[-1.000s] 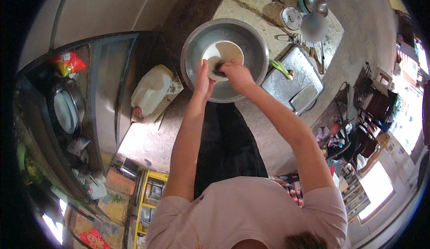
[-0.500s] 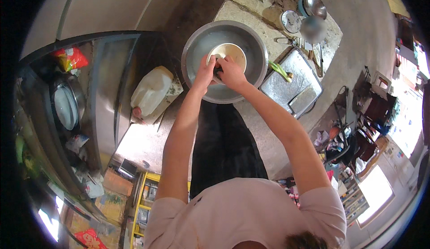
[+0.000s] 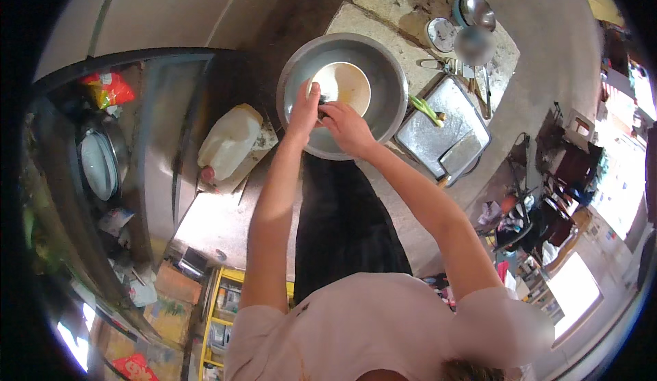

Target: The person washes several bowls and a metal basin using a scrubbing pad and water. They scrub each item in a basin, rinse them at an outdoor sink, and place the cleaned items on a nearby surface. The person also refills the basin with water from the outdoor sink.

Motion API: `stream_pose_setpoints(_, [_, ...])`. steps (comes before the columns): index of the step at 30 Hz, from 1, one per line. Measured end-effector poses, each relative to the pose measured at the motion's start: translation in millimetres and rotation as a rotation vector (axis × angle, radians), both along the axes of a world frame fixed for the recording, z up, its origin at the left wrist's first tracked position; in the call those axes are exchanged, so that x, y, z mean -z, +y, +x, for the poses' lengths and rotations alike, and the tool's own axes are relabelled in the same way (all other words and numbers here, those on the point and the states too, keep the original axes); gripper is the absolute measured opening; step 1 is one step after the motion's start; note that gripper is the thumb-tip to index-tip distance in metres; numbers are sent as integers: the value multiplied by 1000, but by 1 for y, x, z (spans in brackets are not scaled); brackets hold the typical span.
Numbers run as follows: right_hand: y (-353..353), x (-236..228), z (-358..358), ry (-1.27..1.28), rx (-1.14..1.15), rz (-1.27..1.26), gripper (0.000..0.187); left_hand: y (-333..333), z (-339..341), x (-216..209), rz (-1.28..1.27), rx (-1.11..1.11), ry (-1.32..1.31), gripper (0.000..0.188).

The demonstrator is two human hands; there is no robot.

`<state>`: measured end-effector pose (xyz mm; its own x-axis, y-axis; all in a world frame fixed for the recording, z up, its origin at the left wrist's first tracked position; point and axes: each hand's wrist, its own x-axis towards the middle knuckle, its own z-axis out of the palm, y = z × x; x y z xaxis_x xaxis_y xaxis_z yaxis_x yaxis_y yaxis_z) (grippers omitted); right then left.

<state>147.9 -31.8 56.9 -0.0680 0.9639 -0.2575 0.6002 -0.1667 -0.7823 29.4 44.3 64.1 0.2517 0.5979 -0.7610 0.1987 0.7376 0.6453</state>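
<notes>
A pale round bowl (image 3: 350, 83) rests inside a wide grey metal basin (image 3: 400, 100). My left hand (image 3: 303, 115) is at the bowl's near-left rim, thumb up and fingers curled round a small dark thing (image 3: 322, 99). My right hand (image 3: 348, 130) meets it from the right, fingertips closed against the same dark thing. Fingers cover most of that thing, so its kind does not show. Both hands are over the near part of the basin.
Right of the basin lies a silver tray (image 3: 424, 141) with green stalks (image 3: 427, 110) and a knife (image 3: 457, 149). Beyond it are a round lid (image 3: 442, 34) and metal bowls (image 3: 478, 11). A translucent plastic jug (image 3: 231, 141) stands at left, beside shelves holding stacked dishes (image 3: 100, 165).
My hands have shifted slightly left and nearer to me, uncovering more of the bowl. The bowl has moved a little the same way within the basin. My right fingers have drawn back.
</notes>
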Motion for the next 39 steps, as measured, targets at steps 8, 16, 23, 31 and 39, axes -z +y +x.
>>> stream_pose_setpoints(8, [12,-36,44,-432,-539,536,37,30,-24,-37,66,65,-178,57])
stream_pose_setpoints(16, [-10,-90,-25,-172,-77,432,31,-60,2,-42,335,-764,-395,49])
stream_pose_setpoints(23, [-30,-121,-20,-377,-580,590,38,-104,-56,-49,267,-788,-466,60])
stream_pose_setpoints(31, [-89,-162,-95,-144,-861,778,31,-198,-162,-117,407,-889,-524,44])
stream_pose_setpoints(39, [-262,-213,-292,132,-972,773,27,-398,-285,-165,740,-1411,-212,55])
